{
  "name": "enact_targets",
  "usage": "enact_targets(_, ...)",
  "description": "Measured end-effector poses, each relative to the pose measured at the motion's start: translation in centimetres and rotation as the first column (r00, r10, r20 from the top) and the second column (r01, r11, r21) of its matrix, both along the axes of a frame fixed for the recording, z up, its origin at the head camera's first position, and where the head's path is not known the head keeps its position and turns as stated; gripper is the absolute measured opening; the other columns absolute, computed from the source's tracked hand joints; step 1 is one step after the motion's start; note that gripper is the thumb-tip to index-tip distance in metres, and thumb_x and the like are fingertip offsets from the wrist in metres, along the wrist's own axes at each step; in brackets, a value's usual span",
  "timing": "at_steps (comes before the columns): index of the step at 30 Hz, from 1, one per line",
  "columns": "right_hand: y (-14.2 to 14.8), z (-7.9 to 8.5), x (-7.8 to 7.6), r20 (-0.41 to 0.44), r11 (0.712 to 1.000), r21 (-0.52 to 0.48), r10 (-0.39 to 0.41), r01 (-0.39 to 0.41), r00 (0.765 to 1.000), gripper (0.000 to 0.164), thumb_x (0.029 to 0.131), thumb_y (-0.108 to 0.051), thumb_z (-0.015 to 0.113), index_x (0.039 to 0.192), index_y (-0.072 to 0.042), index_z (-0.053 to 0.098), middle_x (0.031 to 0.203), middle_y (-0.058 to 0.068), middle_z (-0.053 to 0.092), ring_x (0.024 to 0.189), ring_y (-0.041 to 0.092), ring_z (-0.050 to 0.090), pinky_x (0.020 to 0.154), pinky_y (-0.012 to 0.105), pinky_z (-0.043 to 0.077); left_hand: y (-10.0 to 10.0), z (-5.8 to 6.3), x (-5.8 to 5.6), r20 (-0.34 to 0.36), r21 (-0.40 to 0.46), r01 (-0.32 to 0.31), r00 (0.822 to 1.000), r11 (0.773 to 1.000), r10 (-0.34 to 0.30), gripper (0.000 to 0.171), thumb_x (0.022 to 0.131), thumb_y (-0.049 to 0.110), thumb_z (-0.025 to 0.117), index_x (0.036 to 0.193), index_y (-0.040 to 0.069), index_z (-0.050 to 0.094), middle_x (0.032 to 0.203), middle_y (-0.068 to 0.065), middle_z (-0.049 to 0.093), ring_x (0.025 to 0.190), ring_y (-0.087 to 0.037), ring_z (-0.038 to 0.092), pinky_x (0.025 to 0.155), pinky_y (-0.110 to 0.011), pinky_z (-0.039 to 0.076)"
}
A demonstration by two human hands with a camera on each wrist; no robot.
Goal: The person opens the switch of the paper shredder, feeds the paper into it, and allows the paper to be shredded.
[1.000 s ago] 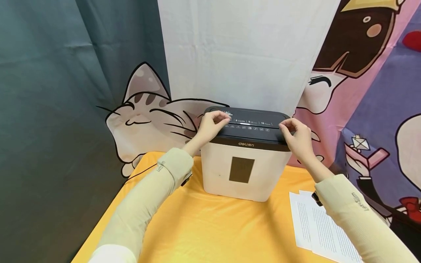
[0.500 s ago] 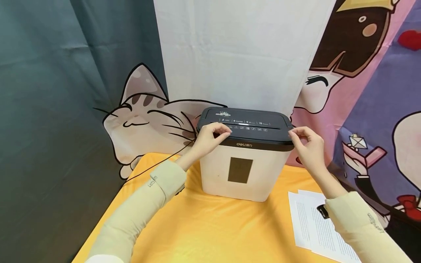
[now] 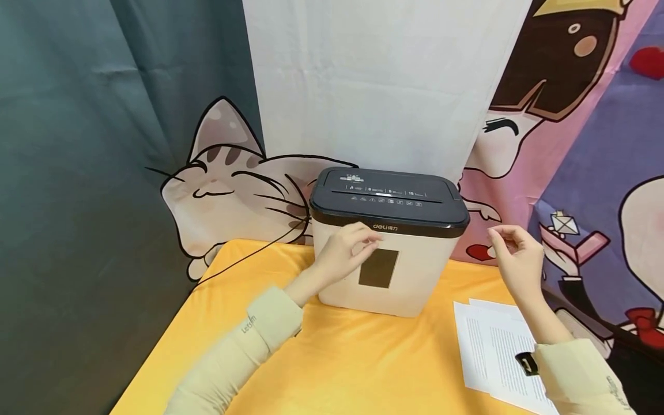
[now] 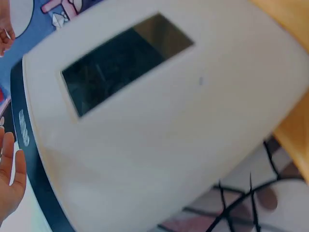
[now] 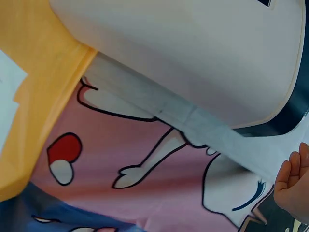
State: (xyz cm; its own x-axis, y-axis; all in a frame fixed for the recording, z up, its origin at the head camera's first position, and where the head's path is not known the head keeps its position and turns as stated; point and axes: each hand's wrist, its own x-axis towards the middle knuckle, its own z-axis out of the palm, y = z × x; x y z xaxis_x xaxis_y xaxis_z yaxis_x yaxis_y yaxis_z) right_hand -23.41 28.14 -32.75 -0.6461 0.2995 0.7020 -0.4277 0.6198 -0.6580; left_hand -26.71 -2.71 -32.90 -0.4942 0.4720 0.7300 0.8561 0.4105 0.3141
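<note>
A paper shredder (image 3: 337, 259) with a white bin, dark lid and small front window stands on the yellow cloth. The narrow slot (image 3: 415, 199) in its lid shows no paper. My left hand (image 3: 344, 251) hovers before the bin's upper front, fingers relaxed and bent towards the thumb. To the right of the lid, my right hand (image 3: 520, 262) hangs in the air in a similar loose curl. Neither hand shows anything in it. The left wrist view has the left hand (image 4: 10, 176) at its edge; the right wrist view has relaxed fingers (image 5: 294, 169) at lower right.
Printed paper sheets (image 3: 493, 351) lie overlapping on the yellow cloth (image 3: 353, 357), below the right hand. A thin black cord (image 3: 244, 260) runs along the left side of the table. A cartoon-printed curtain (image 3: 228, 184) hangs close behind the shredder.
Both hands have moved down and back from over the shredder's lid. The right has also shifted right, and the lid's printed top and slot are now uncovered.
</note>
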Motion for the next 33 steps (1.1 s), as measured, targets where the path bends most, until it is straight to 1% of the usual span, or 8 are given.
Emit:
enact_targets(4,1.4,-0.8,1.2,-0.039,0.996,-0.089,-0.009,0.006,0.999,0.013,0.079,-0.004,0.062,0.084,0.008,0.063,0.069,-0.017,0.059,0.057,-0.007,0.052,0.055,0.005,0.039,1.0,-2.1,1.2,0.052,0.013,0.016,0.999,1.000,-0.016,0.015,0.084,0.017,0.058,0.097,0.013,0.065,0.084,0.005,0.061,0.069,-0.008,0.053,0.065,-0.012,0.040)
enact_targets(10,3.3,-2.3,3.0,-0.072,0.969,-0.246,-0.011,-0.007,0.997,0.008,0.078,0.005,0.059,0.081,0.013,0.061,0.065,-0.017,0.061,0.058,-0.004,0.056,0.058,0.006,0.043,2.4,-5.5,2.6,0.150,0.120,0.041,0.987,0.992,-0.059,0.013,0.085,0.014,0.058,0.095,0.013,0.066,0.084,0.004,0.063,0.076,-0.005,0.055,0.069,-0.011,0.044)
enact_targets(17,6.1,-5.9,4.0,-0.195,0.838,-0.530,0.028,-0.129,0.980,0.007,0.076,0.011,0.058,0.077,0.006,0.063,0.062,-0.004,0.065,0.057,0.004,0.060,0.060,0.008,0.046,5.2,-8.6,3.7,0.228,0.238,0.060,0.967,0.969,-0.116,0.012,0.083,0.010,0.060,0.093,0.011,0.066,0.084,0.002,0.063,0.078,-0.006,0.056,0.070,-0.014,0.047)
enact_targets(23,7.0,-8.6,5.6,-0.151,0.793,-0.607,-0.046,-0.056,0.987,0.011,0.077,0.010,0.057,0.074,0.003,0.064,0.061,-0.006,0.065,0.056,0.002,0.059,0.059,0.007,0.045,8.1,-11.0,4.8,0.285,0.275,0.098,0.942,0.956,-0.178,0.014,0.085,0.014,0.057,0.097,0.010,0.065,0.085,0.000,0.064,0.078,-0.005,0.056,0.070,-0.015,0.047)
enact_targets(25,8.5,-11.2,5.2,-0.171,0.778,-0.622,-0.021,-0.091,0.985,0.010,0.078,0.010,0.057,0.075,0.004,0.064,0.063,-0.004,0.066,0.058,0.004,0.061,0.060,0.007,0.046,9.1,-11.9,5.3,0.308,0.264,0.116,0.930,0.958,-0.198,0.017,0.088,0.018,0.054,0.099,0.011,0.063,0.087,0.000,0.064,0.080,-0.003,0.056,0.069,-0.013,0.046)
enact_targets(30,15.0,-20.6,2.8,-0.122,0.842,-0.539,-0.062,-0.014,0.991,0.011,0.077,0.003,0.061,0.086,0.010,0.063,0.068,-0.003,0.068,0.061,0.005,0.062,0.060,0.008,0.046,11.3,-14.2,6.2,0.374,0.236,0.148,0.898,0.960,-0.230,0.020,0.090,0.020,0.050,0.103,0.011,0.062,0.086,0.001,0.064,0.079,0.001,0.055,0.066,-0.009,0.045)
enact_targets(32,17.4,-23.9,2.1,-0.041,0.868,-0.480,-0.162,0.123,0.986,0.018,0.077,-0.003,0.065,0.089,0.009,0.064,0.069,-0.008,0.068,0.061,0.003,0.061,0.059,0.008,0.046,12.2,-15.1,6.6,0.407,0.240,0.147,0.882,0.960,-0.237,0.019,0.089,0.017,0.051,0.103,0.010,0.061,0.084,0.000,0.064,0.076,0.001,0.055,0.064,-0.008,0.044)
enact_targets(33,18.4,-25.4,1.9,-0.030,0.859,-0.491,-0.181,0.143,0.983,0.020,0.076,-0.005,0.066,0.090,0.009,0.064,0.069,-0.007,0.068,0.061,0.004,0.061,0.059,0.008,0.046,12.6,-15.5,6.8,0.416,0.244,0.143,0.878,0.959,-0.237,0.019,0.089,0.016,0.051,0.103,0.010,0.061,0.083,0.000,0.064,0.075,0.001,0.055,0.064,-0.008,0.044)
